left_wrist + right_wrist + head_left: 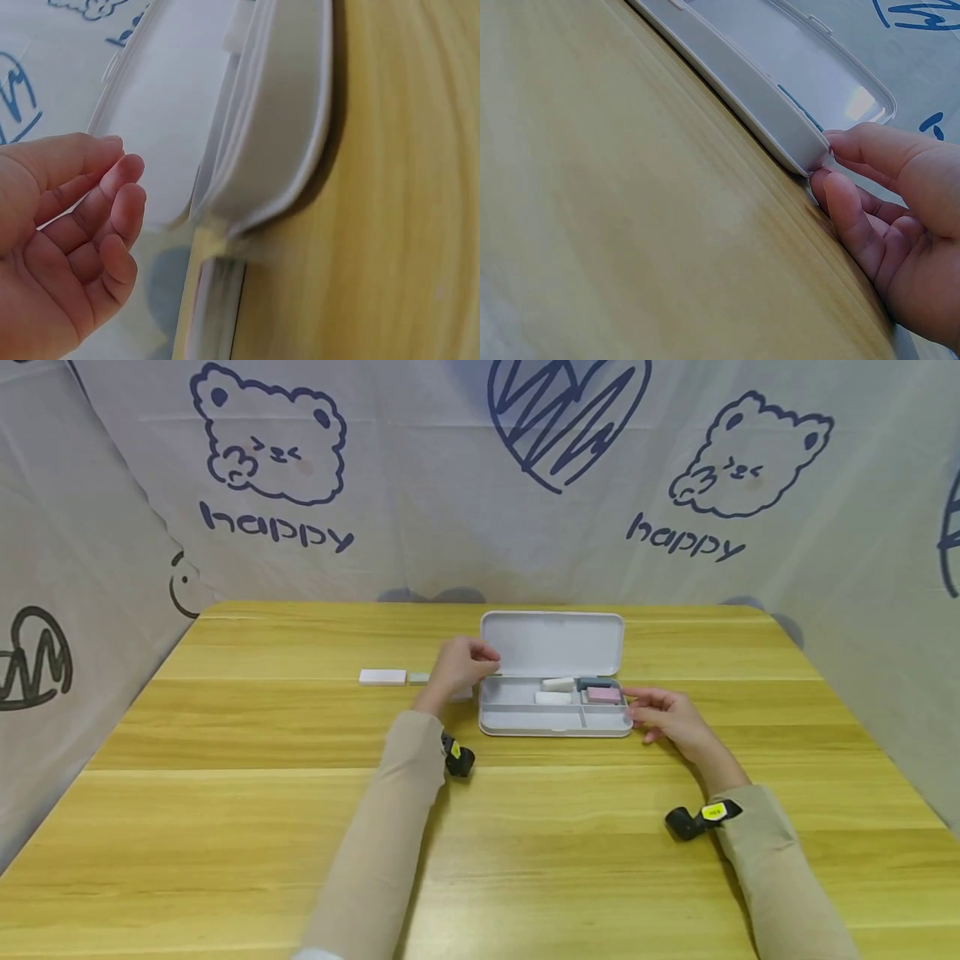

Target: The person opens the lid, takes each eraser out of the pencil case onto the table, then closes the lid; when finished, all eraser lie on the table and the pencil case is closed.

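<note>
A white pencil case (531, 718) with divided compartments lies on the table, its lid (551, 643) raised at the back. Inside are small eraser-like blocks: a pink one (603, 695), a dark blue-grey one (594, 682) and two white ones (553, 698). By the left end of the lid is my left hand (459, 665); its fingers are loosely bent with nothing visible between them in the left wrist view. My right hand (671, 718) holds the case's right end with its fingertips, near the corner (810, 154) in the right wrist view.
Left of the case, a white block (382, 677) and a pale green one (418, 678) lie in a row, partly behind my left hand. Another pale piece (461, 693) shows beside that wrist. A printed cloth (420, 527) hangs behind the wooden table (570, 852).
</note>
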### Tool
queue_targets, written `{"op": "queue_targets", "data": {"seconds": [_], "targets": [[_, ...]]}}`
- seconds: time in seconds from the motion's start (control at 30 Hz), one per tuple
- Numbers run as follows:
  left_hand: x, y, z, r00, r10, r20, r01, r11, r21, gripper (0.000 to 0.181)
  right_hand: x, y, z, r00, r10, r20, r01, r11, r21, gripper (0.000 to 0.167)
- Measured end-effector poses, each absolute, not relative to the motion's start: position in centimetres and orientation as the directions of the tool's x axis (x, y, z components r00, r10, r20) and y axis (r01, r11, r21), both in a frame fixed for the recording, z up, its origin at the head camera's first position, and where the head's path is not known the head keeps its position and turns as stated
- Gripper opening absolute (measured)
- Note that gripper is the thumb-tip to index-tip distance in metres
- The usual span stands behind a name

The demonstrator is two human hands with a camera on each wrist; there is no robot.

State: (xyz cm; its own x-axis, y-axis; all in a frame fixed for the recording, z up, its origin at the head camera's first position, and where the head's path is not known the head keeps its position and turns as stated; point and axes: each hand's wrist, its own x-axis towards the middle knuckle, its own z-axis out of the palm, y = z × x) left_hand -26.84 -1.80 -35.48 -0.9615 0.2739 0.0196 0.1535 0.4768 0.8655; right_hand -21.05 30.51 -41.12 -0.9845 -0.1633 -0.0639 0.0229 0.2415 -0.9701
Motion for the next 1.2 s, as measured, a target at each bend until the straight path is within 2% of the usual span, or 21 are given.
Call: {"op": "queue_targets", "data": {"seconds": [0.3, 0.47, 0.9, 1.2], "targets": [[-27.1, 0.8, -35.8, -0.924, 0.377, 0.062, 0.276, 0.547, 0.79, 0.011, -21.0, 30.5, -41.0, -0.984, -0.164, -0.066, 0.025, 0.238, -0.971, 0.047], [-27.1, 1.8, -36.0, -0.889, 0.454, 0.061, 0.325, 0.53, 0.783, 0.016, -20.9, 30.5, -40.7, -0.982, -0.169, -0.08, 0.035, 0.255, -0.966, 0.051], [-27.5, 3.6, -36.5, -0.879, 0.476, 0.02, 0.318, 0.554, 0.769, 0.026, -20.8, 30.3, -40.9, -0.983, -0.159, -0.088, 0.043, 0.264, -0.964, 0.049], [-27.9, 4.3, -36.4, -0.904, 0.426, -0.047, 0.237, 0.588, 0.773, 0.026, -20.9, 30.4, -41.0, -0.985, -0.155, -0.08, 0.038, 0.259, -0.965, 0.048]]}}
